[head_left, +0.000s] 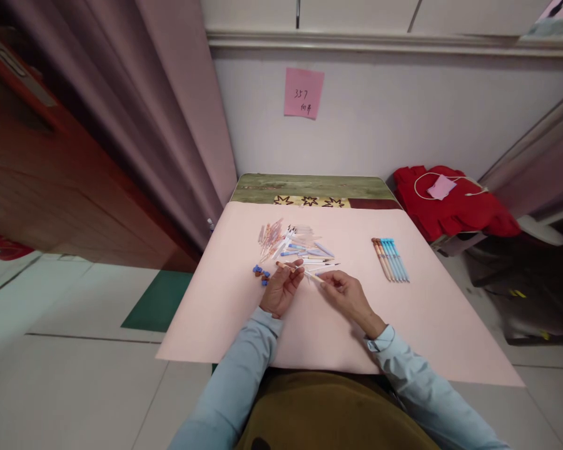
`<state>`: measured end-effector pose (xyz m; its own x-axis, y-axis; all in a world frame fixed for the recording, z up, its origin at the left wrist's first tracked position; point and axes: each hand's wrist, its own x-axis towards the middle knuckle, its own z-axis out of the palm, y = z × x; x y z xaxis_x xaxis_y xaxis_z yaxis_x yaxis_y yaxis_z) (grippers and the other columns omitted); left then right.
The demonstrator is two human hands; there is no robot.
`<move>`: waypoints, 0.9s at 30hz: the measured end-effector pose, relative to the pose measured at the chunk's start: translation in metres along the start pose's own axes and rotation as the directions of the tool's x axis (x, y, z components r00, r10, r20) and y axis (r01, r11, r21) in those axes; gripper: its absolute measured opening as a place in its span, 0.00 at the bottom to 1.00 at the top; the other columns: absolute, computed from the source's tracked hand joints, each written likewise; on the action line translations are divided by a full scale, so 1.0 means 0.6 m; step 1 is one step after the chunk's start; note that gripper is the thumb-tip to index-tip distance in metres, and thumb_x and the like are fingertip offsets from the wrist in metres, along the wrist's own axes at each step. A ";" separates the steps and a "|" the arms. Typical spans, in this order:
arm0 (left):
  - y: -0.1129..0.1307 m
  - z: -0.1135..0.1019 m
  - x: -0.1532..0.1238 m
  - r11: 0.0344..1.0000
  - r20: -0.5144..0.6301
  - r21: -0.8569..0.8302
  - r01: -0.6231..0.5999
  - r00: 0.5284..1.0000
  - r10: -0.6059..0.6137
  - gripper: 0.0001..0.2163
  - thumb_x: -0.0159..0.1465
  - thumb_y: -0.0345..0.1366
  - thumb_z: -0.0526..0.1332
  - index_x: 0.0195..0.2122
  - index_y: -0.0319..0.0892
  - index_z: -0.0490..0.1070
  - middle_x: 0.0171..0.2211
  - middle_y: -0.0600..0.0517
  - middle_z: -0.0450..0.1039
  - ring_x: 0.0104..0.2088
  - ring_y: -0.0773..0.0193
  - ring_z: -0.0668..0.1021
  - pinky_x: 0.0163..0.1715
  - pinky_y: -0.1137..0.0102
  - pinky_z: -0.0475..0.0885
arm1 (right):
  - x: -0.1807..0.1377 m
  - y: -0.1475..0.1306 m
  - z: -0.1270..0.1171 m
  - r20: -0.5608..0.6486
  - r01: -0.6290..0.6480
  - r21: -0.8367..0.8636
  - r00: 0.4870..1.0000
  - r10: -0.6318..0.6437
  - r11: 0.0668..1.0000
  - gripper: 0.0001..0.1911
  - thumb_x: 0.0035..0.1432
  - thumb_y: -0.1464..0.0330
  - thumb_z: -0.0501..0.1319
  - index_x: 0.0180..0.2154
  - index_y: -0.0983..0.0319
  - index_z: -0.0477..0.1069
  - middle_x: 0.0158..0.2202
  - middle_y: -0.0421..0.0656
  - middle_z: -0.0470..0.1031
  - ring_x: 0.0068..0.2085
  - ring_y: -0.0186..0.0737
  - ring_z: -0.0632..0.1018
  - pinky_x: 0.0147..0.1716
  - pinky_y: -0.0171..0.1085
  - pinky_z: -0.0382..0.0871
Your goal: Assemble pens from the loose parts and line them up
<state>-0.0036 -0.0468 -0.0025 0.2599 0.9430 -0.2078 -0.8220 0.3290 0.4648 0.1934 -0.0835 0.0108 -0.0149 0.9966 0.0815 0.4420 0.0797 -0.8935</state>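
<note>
My left hand point(279, 291) is closed on a peach pen part point(284, 266) with a brown end. Between the fingertips of my right hand point(349, 295) is a pale pen barrel point(314, 277), pointing toward the left hand. The two pieces are close together; whether they touch is hard to make out. Just beyond both hands lies a loose pile of pen parts point(296, 240), with pinkish tubes, thin white refills and blue barrels. Small blue and brown caps point(261, 273) sit left of my left hand. Off to the right, several assembled pens point(390, 259) lie side by side, brown-topped and blue-topped.
A pale pink sheet point(206, 325) covers most of the table, whose green patterned top point(328, 185) shows at the back. Behind stands a white wall with a pink note point(304, 94). Red cloth point(450, 209) with a white cable lies right; a curtain point(169, 94) hangs left.
</note>
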 end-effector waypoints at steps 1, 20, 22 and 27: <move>-0.001 0.001 -0.001 1.000 0.022 0.017 0.016 1.000 -0.016 0.05 0.60 0.30 0.68 0.36 0.35 0.75 0.48 0.43 0.78 0.39 0.65 0.83 0.43 0.73 0.79 | -0.001 -0.001 0.004 0.008 -0.024 0.051 1.000 0.024 0.998 0.15 0.56 0.60 0.63 0.41 0.61 0.78 0.32 0.42 0.78 0.30 0.36 0.74 0.29 0.33 0.67; -0.006 0.003 -0.006 0.994 0.041 0.092 0.064 0.997 -0.068 0.09 0.58 0.34 0.71 0.34 0.36 0.74 0.35 0.50 0.76 0.28 0.73 0.77 0.30 0.78 0.76 | -0.047 -0.043 0.023 -0.154 0.124 -0.028 0.980 -0.127 0.992 0.11 0.61 0.61 0.62 0.42 0.58 0.78 0.40 0.44 0.81 0.41 0.43 0.80 0.43 0.40 0.74; -0.007 0.004 -0.008 0.992 0.060 0.117 0.049 0.997 -0.057 0.09 0.57 0.35 0.72 0.33 0.36 0.74 0.35 0.50 0.76 0.28 0.73 0.77 0.30 0.78 0.76 | -0.050 -0.046 0.024 -0.159 0.137 -0.101 0.975 -0.152 0.985 0.11 0.61 0.62 0.61 0.42 0.58 0.78 0.40 0.44 0.82 0.40 0.43 0.81 0.41 0.39 0.74; -0.007 0.002 -0.010 0.989 0.070 0.146 0.015 0.997 -0.025 0.11 0.56 0.36 0.72 0.34 0.36 0.74 0.34 0.50 0.76 0.28 0.73 0.76 0.31 0.77 0.75 | -0.051 -0.050 0.023 -0.161 0.150 -0.152 0.971 -0.174 0.977 0.11 0.61 0.62 0.61 0.43 0.58 0.78 0.41 0.44 0.82 0.40 0.42 0.81 0.39 0.37 0.74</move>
<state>-0.0012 -0.0540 -0.0018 0.3155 0.9355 -0.1588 -0.7351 0.3468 0.5826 0.1680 -0.1162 0.0287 0.0532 0.9506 0.3059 0.5661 0.2236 -0.7934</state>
